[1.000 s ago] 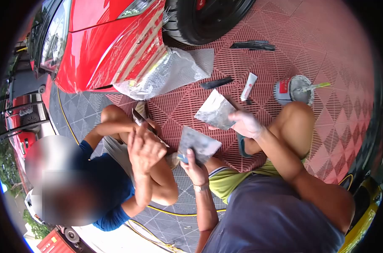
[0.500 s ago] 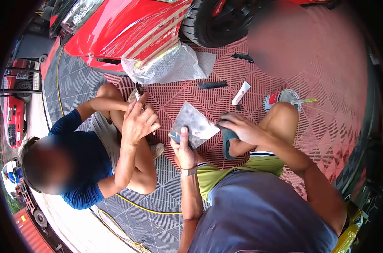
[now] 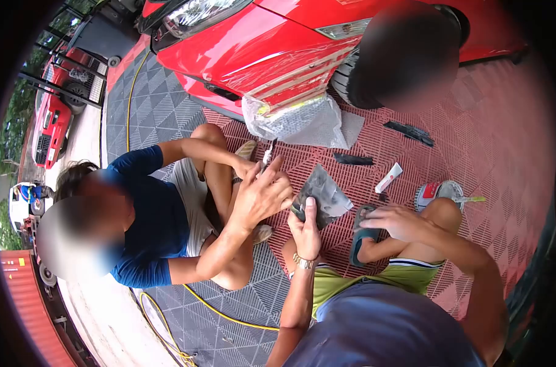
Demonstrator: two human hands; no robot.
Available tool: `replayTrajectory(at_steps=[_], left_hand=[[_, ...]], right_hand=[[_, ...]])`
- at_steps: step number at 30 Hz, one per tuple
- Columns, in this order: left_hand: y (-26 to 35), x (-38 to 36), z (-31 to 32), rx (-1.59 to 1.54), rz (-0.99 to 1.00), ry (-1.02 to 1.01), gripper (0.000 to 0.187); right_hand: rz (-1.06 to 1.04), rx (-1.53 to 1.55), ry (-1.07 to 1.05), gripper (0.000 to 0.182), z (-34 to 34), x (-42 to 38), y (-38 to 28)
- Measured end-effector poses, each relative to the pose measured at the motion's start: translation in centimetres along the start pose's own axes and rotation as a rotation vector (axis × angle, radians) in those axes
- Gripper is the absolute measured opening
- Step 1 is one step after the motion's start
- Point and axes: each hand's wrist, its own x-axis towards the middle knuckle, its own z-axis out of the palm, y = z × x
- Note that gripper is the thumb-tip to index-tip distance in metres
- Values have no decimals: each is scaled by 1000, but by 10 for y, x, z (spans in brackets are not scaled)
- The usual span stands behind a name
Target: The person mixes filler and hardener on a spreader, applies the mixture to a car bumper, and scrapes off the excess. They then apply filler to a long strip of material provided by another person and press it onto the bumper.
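A smudged, translucent grey square sheet (image 3: 327, 197) is in my left hand (image 3: 306, 233), its thumb pressed flat on top and the fingers underneath. To its right, my right hand (image 3: 400, 221) hovers over the dark green sandal (image 3: 358, 238) on a foot. Its fingers are drawn together, and a small dark thing at the fingertips blends with the sandal. Facing the sheet, a co-worker in a dark blue shirt (image 3: 152, 208) holds a small, slim item (image 3: 267, 156) near the bubble wrap (image 3: 302, 122).
A red car bumper (image 3: 284, 61) carries strips of tape. On the red grid floor lie a white tube (image 3: 388, 178), a black strip (image 3: 353, 159) and another black piece (image 3: 409, 133). An open can (image 3: 440, 194) has a stick across it. A yellow hose (image 3: 229, 319) crosses the grey tiles.
The view has shifted, so everything appears farther right and lower. The sheet has tilted in my left hand and looks darker. My right hand is farther from the sheet.
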Motion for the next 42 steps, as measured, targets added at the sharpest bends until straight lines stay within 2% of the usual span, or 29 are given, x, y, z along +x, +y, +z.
replayTrajectory(at_steps=[3,4,5,7,9,11,14,19,24,27,28,31,35,36,39,42], left_hand=[[8,-11,-15,36,40,6,16],[2,-17,-26,40,-7,-7,16],[-4,-23,-33,75,-31,6,16],[-14,-36,-45,42,-144,-30,14],[-28,-44,-51,105,-131,-51,15],[-30,-49,-49,119,-152,-61,16],[-46,-53,-57,107,-178,-102,16],[-45,-53,-59,58,-202,-48,21],[-57,-54,-76,37,-211,20,22],[-67,-56,-82,13,-290,40,22],[-74,-56,-87,-13,-324,8,22],[-84,-56,-87,-67,-330,-8,21],[-91,-54,-79,-106,-320,-12,22],[-93,-54,-78,-110,-331,-31,22],[-101,-53,-75,-128,-342,-70,22],[-107,-53,-71,-134,-338,-102,22]], right_hand=[[245,716,359,46,4,6,18],[311,853,435,48,1,6,21],[304,846,498,45,3,9,31],[422,1530,590,44,-12,22,17],[304,1626,666,44,-7,38,27],[277,1758,692,45,-9,51,28],[305,1764,738,39,-3,66,33],[265,1772,782,30,-15,85,22],[135,1905,738,52,-20,84,22],[156,1996,718,52,-19,77,20],[148,1886,733,47,-13,75,25],[187,2047,647,45,-11,62,28],[33,2185,570,54,-23,62,15],[15,2288,632,58,-24,62,12],[-28,2275,627,57,-23,63,16],[-164,2238,617,55,-24,63,18]])
